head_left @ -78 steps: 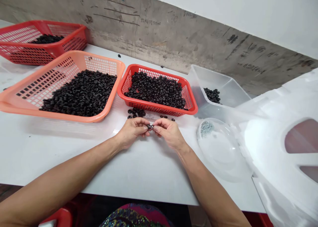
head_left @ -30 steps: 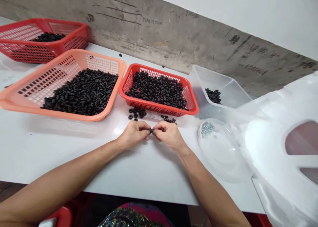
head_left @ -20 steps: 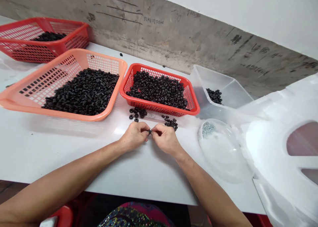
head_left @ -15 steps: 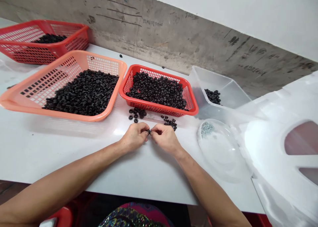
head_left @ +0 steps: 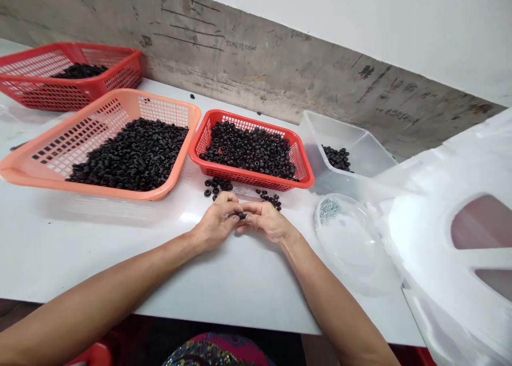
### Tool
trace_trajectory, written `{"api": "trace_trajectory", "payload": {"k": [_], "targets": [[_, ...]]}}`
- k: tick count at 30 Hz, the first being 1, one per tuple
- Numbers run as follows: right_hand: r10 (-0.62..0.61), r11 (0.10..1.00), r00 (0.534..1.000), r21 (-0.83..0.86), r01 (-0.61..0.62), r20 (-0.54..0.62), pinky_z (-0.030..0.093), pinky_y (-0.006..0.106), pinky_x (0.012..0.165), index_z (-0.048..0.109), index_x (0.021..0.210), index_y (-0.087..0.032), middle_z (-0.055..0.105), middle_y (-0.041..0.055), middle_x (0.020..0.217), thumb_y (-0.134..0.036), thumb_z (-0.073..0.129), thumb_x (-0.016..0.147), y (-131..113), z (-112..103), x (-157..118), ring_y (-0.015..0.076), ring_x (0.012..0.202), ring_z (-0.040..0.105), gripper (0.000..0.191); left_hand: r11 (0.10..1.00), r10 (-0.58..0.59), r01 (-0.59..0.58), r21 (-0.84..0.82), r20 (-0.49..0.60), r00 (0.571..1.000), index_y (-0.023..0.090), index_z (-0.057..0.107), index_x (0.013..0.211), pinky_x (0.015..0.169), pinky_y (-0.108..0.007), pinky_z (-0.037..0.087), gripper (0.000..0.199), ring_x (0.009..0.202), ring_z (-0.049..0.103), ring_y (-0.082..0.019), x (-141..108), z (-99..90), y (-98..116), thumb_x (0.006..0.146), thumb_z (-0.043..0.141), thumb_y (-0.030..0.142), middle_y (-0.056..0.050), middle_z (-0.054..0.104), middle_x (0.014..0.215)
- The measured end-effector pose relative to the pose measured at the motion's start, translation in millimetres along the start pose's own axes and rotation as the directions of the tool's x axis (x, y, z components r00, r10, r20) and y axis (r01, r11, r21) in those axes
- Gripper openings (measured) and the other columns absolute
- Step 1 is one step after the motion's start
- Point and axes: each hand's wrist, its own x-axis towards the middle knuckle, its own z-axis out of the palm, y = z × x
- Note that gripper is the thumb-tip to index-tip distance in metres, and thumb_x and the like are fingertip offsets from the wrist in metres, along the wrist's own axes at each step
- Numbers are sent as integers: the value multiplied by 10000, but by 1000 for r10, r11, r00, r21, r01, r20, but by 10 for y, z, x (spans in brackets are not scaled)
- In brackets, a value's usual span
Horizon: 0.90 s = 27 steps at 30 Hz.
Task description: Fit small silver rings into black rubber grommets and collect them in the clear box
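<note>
- Currently, you are pinching a small black piece (head_left: 241, 215) between the fingertips of both hands; your fingers are partly covering it, so its exact form is hard to tell.
- Your left hand (head_left: 218, 222) is gripping the piece from the left, with thumb and fingers closed on it.
- Your right hand (head_left: 266, 221) is gripping it from the right, its fingers meeting those of the other hand.
- Together they are holding the piece over the white counter (head_left: 224, 286), in front of the smaller red basket (head_left: 248, 174), which is holding a heap of black rings.
- Just beyond your left hand, a cluster of loose black rings (head_left: 218, 187) is lying on the counter.
- Just beyond your right hand, a cluster of smaller black pieces (head_left: 269, 199) is lying near the same basket.
- To the left, an orange basket (head_left: 80, 188) is holding many black parts, and a larger red basket (head_left: 80, 81) is standing behind it with more.
- To the right, a clear bin (head_left: 366, 147) is holding a few black parts, while a round clear dish (head_left: 356, 254) is carrying silvery bits (head_left: 329, 209) at its far side.
</note>
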Motion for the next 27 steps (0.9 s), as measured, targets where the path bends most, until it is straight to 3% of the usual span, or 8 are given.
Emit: {"api": "trace_trajectory", "payload": {"k": [4,9,12,14,18,21,27], "targets": [[-20,999,1000,28,20,10,522,283,796,653,1074,-121,646,88,1018,-319,740,711,9,14,9,151,872,624,423,1000,-3,1,-28,-50,999,185,663,813,864,-322,417,162,958,489,-177,-2,19,-71,750,527,124,-55,472,979],[-51,998,998,40,52,-21,520,283,742,682,1040,-149,670,79,953,-320,758,680,31,17,29,144,794,624,406,984,-65,51,-172,-76,995,180,604,930,781,-308,452,188,892,528,-175,-14,41,-59,750,551,175,-51,528,951],[-58,997,997,52,60,-41,511,291,714,709,963,-153,677,52,810,-339,768,662,61,73,38,145,719,627,359,959,-152,148,-240,2,988,175,531,1097,808,-315,463,314,942,552,-190,-27,37,-7,794,544,255,-69,571,1028],[-62,998,997,25,63,-46,501,291,710,720,912,-150,671,41,766,-367,771,650,82,133,43,147,698,619,344,974,-131,143,-178,75,988,173,532,1137,848,-321,454,351,987,555,-206,-34,30,11,808,546,295,-79,596,1078],[-65,997,995,-56,61,-73,481,283,681,727,842,-138,658,26,702,-407,771,628,112,218,57,145,646,589,347,992,-118,124,-36,139,983,167,573,1136,894,-345,433,341,1010,568,-228,-34,19,-13,822,529,296,-87,635,1077],[-67,994,993,-94,58,-99,471,273,663,727,814,-134,651,23,682,-393,763,632,129,216,69,142,639,576,319,991,-120,129,-47,155,981,144,561,1167,902,-349,426,379,1014,572,-230,-19,4,-35,820,527,292,-105,629,1102],[-80,989,987,-135,61,-140,474,273,649,729,770,-133,636,14,639,-328,757,633,180,195,95,137,613,569,240,990,-43,73,-116,241,969,139,628,1041,809,-282,439,273,901,571,-193,5,-29,-32,828,492,242,-58,638,952]]}}
